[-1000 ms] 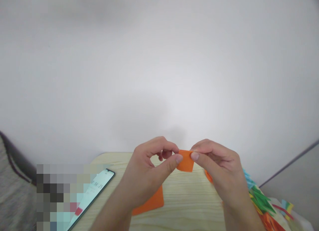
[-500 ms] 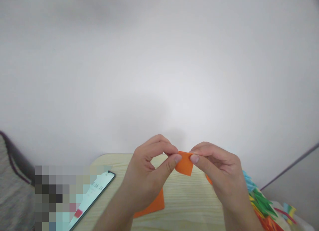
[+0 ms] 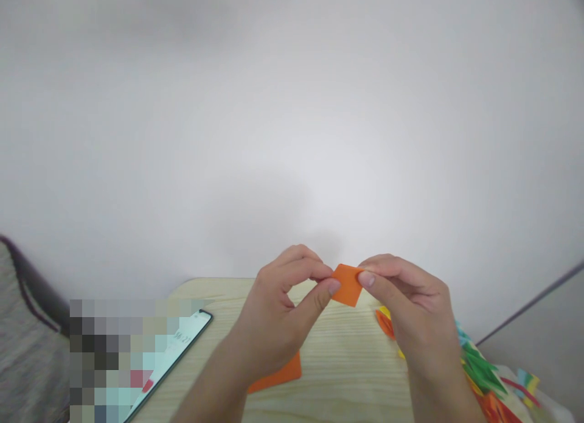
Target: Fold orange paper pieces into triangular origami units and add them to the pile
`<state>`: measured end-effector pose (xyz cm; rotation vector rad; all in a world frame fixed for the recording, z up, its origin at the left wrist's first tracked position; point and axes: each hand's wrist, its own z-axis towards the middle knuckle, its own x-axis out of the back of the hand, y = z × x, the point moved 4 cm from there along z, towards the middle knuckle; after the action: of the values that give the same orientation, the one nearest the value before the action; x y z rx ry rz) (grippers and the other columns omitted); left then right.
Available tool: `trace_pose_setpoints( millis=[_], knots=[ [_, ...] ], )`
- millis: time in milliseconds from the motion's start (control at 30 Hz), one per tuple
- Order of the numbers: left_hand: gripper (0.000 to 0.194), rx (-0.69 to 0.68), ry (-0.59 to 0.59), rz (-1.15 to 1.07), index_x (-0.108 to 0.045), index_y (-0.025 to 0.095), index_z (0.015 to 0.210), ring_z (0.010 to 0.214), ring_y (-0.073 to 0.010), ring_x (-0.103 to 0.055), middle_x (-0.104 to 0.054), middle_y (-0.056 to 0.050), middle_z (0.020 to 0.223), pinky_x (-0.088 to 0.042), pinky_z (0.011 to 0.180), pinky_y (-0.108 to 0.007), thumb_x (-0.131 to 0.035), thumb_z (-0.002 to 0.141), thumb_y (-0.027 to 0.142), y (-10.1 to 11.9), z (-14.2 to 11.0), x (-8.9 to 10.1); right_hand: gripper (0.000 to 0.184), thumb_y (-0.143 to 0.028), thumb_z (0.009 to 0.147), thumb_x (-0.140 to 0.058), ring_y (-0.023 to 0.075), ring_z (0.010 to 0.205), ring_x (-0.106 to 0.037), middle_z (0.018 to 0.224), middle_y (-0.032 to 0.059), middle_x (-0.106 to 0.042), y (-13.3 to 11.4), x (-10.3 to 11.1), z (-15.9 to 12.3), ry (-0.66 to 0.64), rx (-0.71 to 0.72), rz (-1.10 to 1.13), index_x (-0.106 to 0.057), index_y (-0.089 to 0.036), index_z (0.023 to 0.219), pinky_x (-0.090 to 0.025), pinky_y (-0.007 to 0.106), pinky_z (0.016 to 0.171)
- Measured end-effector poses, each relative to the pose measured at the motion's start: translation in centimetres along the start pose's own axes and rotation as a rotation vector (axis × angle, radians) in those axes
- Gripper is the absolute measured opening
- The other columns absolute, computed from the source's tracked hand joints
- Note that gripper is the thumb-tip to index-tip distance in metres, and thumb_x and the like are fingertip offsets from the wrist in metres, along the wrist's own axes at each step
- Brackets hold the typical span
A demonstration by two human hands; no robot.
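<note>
Between my two hands, above the table, is a small piece of folded orange paper (image 3: 348,285). My left hand (image 3: 292,307) pinches its left corner between thumb and forefinger. On the opposite side, my right hand (image 3: 415,307) grips the upper right edge with thumb and fingertips. Under my left wrist lies a larger sheet of orange paper (image 3: 280,375), partly hidden by the forearm. Beside my right hand, small orange and yellow folded paper pieces (image 3: 385,322) rest on the table, half covered by that hand.
A phone (image 3: 182,344) lies on the light wooden table (image 3: 347,374) at the left, partly pixelated. Colourful folded paper (image 3: 481,368) in green, blue, yellow and orange is heaped at the right. A white wall (image 3: 292,137) rises behind the table. Grey fabric (image 3: 27,344) shows at far left.
Both hands have moved slightly right and the small orange paper has turned and risen a little between them. More of the orange and yellow pieces by the right hand shows.
</note>
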<state>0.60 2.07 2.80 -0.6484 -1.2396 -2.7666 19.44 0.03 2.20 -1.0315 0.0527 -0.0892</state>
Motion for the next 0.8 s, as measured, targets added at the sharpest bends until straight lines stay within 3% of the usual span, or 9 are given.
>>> trace_pose_setpoints(
  millis=[267,500,667,733,800],
  knots=[
    [0.017,-0.050,0.004,0.097,-0.067,0.019,0.083,0.083,-0.0135,-0.058,-0.060,0.000,0.085,-0.045,0.077,-0.029,-0.063,0.100,0.023,-0.2,-0.1,-0.2,0.004,-0.026,0.090,-0.080,0.0173,0.080,-0.068,0.091,0.0020,-0.077,1.0,0.3,0.0,0.071,0.028,0.026,-0.080,-0.024,0.086,-0.053,0.029,0.072],
    [0.012,-0.020,-0.010,0.086,-0.072,0.023,0.094,0.087,-0.0130,-0.061,-0.064,0.000,0.092,-0.047,0.078,-0.028,-0.063,0.100,0.024,-0.6,0.0,-0.2,0.003,-0.027,0.089,-0.080,0.0177,0.082,-0.068,0.094,0.0016,-0.077,1.2,0.4,-0.1,0.098,0.024,0.052,-0.079,-0.025,0.087,-0.053,0.029,0.071],
    [0.015,-0.017,-0.007,0.125,-0.070,0.022,0.086,0.085,-0.0130,-0.060,-0.063,0.001,0.088,-0.047,0.078,-0.029,-0.063,0.099,0.023,-0.8,0.0,-0.1,0.004,-0.028,0.092,-0.078,0.0181,0.084,-0.068,0.093,0.0018,-0.076,0.7,0.3,0.0,0.058,0.055,-0.036,-0.079,-0.026,0.089,-0.053,0.031,0.076],
    [0.005,-0.015,0.004,0.105,-0.072,0.024,0.093,0.089,-0.0135,-0.062,-0.065,0.001,0.093,-0.048,0.082,-0.029,-0.068,0.096,0.024,-0.8,0.1,0.0,0.005,-0.028,0.094,-0.075,0.0184,0.085,-0.069,0.094,0.0018,-0.076,0.6,0.4,0.1,0.021,0.072,-0.084,-0.078,-0.026,0.090,-0.053,0.032,0.078],
    [0.009,-0.012,0.051,0.079,-0.073,0.027,0.102,0.093,-0.0144,-0.063,-0.066,0.001,0.098,-0.049,0.085,-0.030,-0.072,0.093,0.024,-0.7,0.1,0.2,0.006,-0.027,0.096,-0.073,0.0187,0.086,-0.069,0.094,0.0015,-0.076,0.5,0.5,0.1,-0.016,0.101,-0.133,-0.077,-0.026,0.091,-0.053,0.033,0.080]
  ],
)
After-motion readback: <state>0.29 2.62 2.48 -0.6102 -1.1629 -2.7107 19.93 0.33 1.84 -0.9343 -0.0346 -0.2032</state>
